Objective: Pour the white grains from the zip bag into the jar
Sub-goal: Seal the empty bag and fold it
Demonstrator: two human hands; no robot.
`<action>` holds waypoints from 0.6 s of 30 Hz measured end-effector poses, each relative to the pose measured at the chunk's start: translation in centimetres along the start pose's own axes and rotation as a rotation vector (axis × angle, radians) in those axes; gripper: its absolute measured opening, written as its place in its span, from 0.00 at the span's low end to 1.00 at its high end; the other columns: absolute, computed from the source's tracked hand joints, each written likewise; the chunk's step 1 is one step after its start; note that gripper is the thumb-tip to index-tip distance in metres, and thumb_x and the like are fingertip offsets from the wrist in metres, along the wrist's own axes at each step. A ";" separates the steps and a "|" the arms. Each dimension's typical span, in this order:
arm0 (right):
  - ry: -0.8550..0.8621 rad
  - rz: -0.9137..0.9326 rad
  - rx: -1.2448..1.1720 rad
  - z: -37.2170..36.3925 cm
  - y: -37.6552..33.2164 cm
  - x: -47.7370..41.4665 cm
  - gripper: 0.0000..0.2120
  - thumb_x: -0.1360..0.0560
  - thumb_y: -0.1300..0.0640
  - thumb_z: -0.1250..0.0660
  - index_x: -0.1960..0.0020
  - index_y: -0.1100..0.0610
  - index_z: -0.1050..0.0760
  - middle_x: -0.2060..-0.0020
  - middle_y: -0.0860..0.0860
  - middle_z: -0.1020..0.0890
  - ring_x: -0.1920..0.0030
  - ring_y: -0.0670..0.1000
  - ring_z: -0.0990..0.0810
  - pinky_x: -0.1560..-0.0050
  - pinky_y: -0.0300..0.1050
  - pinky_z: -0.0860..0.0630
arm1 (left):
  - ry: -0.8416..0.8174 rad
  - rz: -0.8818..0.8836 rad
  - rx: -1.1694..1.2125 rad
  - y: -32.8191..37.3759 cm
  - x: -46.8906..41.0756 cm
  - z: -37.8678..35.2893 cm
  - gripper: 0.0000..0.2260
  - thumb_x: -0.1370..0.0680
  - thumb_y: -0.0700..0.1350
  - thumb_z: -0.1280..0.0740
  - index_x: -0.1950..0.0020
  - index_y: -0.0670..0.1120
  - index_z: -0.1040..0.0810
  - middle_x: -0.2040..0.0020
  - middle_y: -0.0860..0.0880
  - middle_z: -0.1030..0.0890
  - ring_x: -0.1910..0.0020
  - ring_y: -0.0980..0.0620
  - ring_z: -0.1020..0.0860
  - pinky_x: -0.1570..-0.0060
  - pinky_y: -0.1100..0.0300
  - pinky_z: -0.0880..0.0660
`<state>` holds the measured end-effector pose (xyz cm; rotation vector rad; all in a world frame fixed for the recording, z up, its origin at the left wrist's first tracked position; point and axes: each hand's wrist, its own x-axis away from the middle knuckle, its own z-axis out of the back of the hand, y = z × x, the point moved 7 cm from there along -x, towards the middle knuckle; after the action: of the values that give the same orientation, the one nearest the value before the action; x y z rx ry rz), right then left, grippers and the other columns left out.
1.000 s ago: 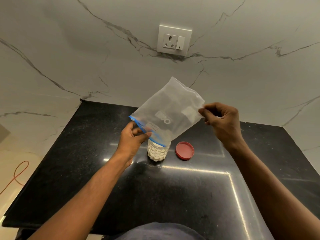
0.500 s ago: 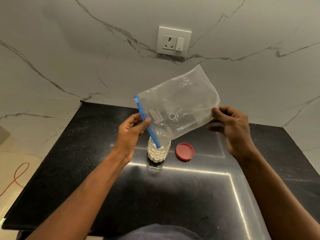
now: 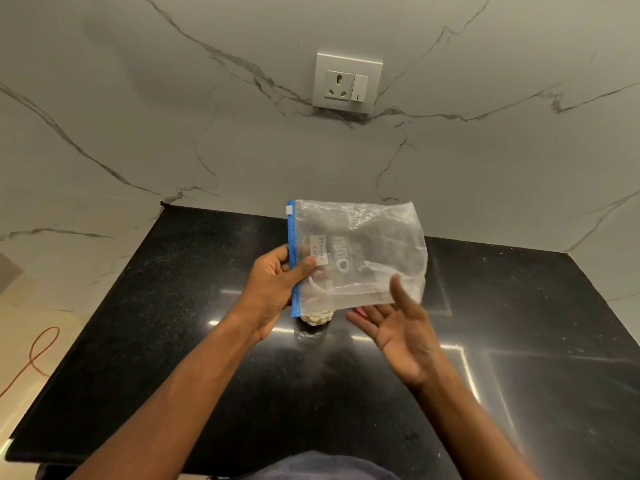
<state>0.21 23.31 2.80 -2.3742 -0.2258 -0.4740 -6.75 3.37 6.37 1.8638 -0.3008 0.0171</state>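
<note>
Black stone desk (image 3: 166, 306) bears one grain-filled jar (image 3: 317, 319); left hand (image 3: 273, 289) pinches one clear blue-zipped plastic bag (image 3: 360, 251), right hand (image 3: 401, 330) spread, empty.

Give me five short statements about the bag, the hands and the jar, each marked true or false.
1. The left hand pinches the zip bag at its blue zip edge. True.
2. The right hand grips the bag's corner. False: it is open, palm up, gripping nothing.
3. The jar stands on the black counter, partly hidden behind the bag. True.
4. The bag bulges with white grains. False: it looks empty and see-through.
5. A plug sits in the wall socket. False: the wall socket holds no plug.
</note>
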 end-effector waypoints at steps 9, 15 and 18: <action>0.139 0.026 -0.127 -0.7 5.5 1.4 0.24 0.22 0.66 0.28 0.27 0.60 0.28 0.38 0.61 0.15 0.39 0.60 0.14 0.52 0.49 0.14 | -0.046 0.045 0.063 0.6 3.2 0.4 0.20 0.22 0.48 0.25 0.31 0.48 0.22 0.41 0.47 0.12 0.42 0.46 0.13 0.49 0.51 0.14; 0.178 0.017 0.007 -1.0 5.9 3.1 0.29 0.26 0.60 0.23 0.28 0.57 0.26 0.39 0.59 0.14 0.41 0.59 0.13 0.52 0.53 0.15 | -0.057 -0.005 0.038 0.0 5.8 -0.2 0.18 0.22 0.43 0.25 0.33 0.51 0.20 0.39 0.47 0.13 0.40 0.45 0.14 0.44 0.49 0.15; 0.390 0.096 0.127 1.7 4.4 4.7 0.36 0.34 0.52 0.19 0.28 0.56 0.25 0.38 0.57 0.15 0.38 0.60 0.16 0.42 0.56 0.20 | -0.062 -0.051 -0.059 1.5 5.9 1.0 0.20 0.27 0.49 0.25 0.35 0.54 0.19 0.41 0.51 0.13 0.42 0.48 0.13 0.49 0.53 0.14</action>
<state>6.21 21.33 0.82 -2.1076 0.0348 -0.8354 -1.50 0.84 8.46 1.8153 -0.2934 -0.0839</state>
